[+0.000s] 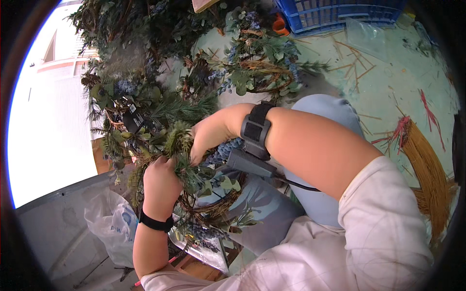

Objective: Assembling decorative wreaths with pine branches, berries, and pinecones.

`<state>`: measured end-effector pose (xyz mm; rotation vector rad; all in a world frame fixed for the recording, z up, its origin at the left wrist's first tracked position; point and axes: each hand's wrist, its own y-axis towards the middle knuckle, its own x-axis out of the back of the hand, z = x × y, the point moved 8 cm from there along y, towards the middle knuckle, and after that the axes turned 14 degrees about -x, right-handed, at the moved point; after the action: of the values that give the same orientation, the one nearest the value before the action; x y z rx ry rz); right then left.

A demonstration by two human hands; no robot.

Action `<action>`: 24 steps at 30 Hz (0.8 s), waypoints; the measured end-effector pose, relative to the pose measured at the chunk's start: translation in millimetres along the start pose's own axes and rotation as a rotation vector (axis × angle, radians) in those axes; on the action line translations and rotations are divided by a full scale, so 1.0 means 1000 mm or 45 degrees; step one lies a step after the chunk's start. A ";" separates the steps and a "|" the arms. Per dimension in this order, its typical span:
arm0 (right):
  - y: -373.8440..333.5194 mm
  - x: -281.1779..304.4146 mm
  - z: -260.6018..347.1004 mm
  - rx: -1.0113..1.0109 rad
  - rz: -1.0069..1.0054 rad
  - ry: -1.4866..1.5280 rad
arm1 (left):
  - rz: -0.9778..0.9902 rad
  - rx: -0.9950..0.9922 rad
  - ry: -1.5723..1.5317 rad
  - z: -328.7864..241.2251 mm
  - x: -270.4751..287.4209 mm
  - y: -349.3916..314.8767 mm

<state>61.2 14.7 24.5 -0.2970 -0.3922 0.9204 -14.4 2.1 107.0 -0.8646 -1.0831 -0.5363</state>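
A twig wreath (pixel 213 209) with pine sprigs, green leaves and blue berries rests against my lap. My left hand (pixel 161 182) is closed on its greenery at the upper left side, fingertips sunk among the needles. Close beside it, my right hand (pixel 208 133) bends down from above, fingers curled round a pine sprig (pixel 178 140) of the wreath. Leaves hide most of the fingertips of both hands. Blue berries (pixel 221 151) show just under my right hand. A dark printed tag (pixel 133 119) hangs amid the foliage beyond my hands.
A large heap of similar wreaths (pixel 131 34) fills the far left, with another wreath (pixel 262 63) on the floor ahead. A blue crate (pixel 340 17) stands far right. Right of me lies a bundle of brown twigs (pixel 427 174). A clear plastic bag (pixel 114 225) is at the left.
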 end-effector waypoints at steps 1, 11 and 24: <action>-0.003 0.001 0.001 0.081 0.042 0.271 | -0.001 -0.007 -0.001 -0.004 0.001 0.002; -0.009 -0.013 0.012 0.048 -0.363 -0.102 | -0.117 -0.011 -0.153 -0.008 0.006 0.004; -0.013 -0.001 0.027 0.359 -0.311 0.409 | -0.134 -0.062 -0.875 0.014 0.004 -0.011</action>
<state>57.8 9.0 53.8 -0.1301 0.0007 0.6631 -28.2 8.0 117.6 -1.0726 -1.7523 -0.3540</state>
